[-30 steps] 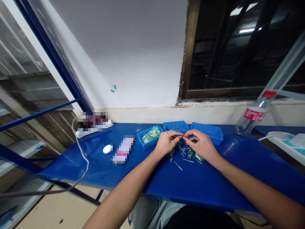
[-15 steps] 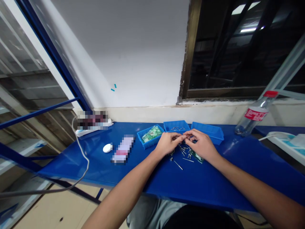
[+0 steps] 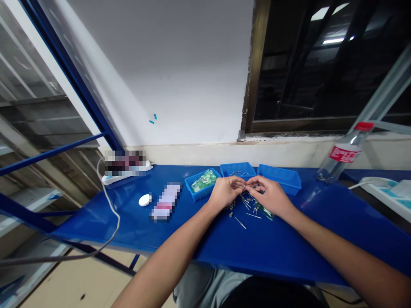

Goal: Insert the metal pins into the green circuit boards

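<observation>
My left hand (image 3: pixel 227 191) and my right hand (image 3: pixel 268 191) meet fingertip to fingertip over the blue table, both pinched closed. Between the fingertips is a small shiny piece, too small to name. Below the hands lie several thin metal pins (image 3: pixel 247 202), partly covered by the fingers. One pin (image 3: pixel 240 222) lies apart, closer to the table's front. A green piece in clear wrapping (image 3: pixel 266 212) sits under my right hand. Just behind the hands stand a blue bin (image 3: pixel 236 167) with metal pins in it and another blue bin (image 3: pixel 282 182).
Left of my hands, a blue bin (image 3: pixel 202 194) holds green packets (image 3: pixel 204 180). A blurred-out flat object (image 3: pixel 167 202) and a white round object (image 3: pixel 145 200) lie further left. A plastic bottle (image 3: pixel 345 154) stands at the right. Power strips (image 3: pixel 126 171) and a cable (image 3: pixel 115 209) flank the table.
My fingertips have shifted slightly to the left and parted a little, so the small shiny piece between them shows more. The bins and loose pins stay where they were.
</observation>
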`<action>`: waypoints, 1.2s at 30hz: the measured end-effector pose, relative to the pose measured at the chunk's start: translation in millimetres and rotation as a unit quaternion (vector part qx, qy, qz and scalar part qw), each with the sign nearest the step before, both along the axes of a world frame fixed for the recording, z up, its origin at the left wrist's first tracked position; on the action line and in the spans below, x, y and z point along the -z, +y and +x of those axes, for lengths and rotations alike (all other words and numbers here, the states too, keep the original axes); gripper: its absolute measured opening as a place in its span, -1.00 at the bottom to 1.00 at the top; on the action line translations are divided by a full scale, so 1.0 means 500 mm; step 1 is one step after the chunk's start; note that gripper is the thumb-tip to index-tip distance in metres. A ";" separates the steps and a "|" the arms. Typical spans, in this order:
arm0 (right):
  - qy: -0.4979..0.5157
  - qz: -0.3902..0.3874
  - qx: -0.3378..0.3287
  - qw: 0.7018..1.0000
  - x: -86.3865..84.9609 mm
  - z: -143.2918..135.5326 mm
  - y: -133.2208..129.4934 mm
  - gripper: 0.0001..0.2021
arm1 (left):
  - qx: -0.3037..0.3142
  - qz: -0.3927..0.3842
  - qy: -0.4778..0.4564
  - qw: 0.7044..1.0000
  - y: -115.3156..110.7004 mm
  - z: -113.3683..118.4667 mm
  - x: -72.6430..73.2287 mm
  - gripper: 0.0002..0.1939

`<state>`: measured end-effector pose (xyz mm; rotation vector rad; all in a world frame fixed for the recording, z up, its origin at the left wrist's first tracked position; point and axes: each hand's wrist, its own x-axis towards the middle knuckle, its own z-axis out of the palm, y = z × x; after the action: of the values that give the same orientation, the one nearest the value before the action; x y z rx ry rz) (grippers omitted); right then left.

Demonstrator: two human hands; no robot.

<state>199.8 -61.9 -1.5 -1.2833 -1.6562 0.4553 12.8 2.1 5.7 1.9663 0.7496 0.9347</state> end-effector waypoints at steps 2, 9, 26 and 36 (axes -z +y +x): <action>0.009 0.002 0.003 1.000 0.003 0.001 0.002 -0.82 | 0.011 -0.003 -0.026 1.000 -0.001 0.001 0.000 -0.73; -0.075 0.077 -0.002 0.994 -0.002 0.006 0.002 -0.79 | 0.028 -0.042 -0.081 0.995 -0.002 0.002 -0.003 -0.45; -0.066 0.048 0.010 0.997 -0.004 0.005 -0.001 -0.88 | 0.009 -0.027 0.030 0.999 0.001 -0.002 -0.001 -0.79; 0.007 0.024 0.010 1.000 0.006 0.011 0.008 -0.79 | 0.029 -0.070 -0.097 0.992 0.006 0.004 0.002 -0.73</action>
<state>205.4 -58.0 -4.7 -1.2586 -1.6322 0.4097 15.0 5.1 4.7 1.7376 0.6262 0.9956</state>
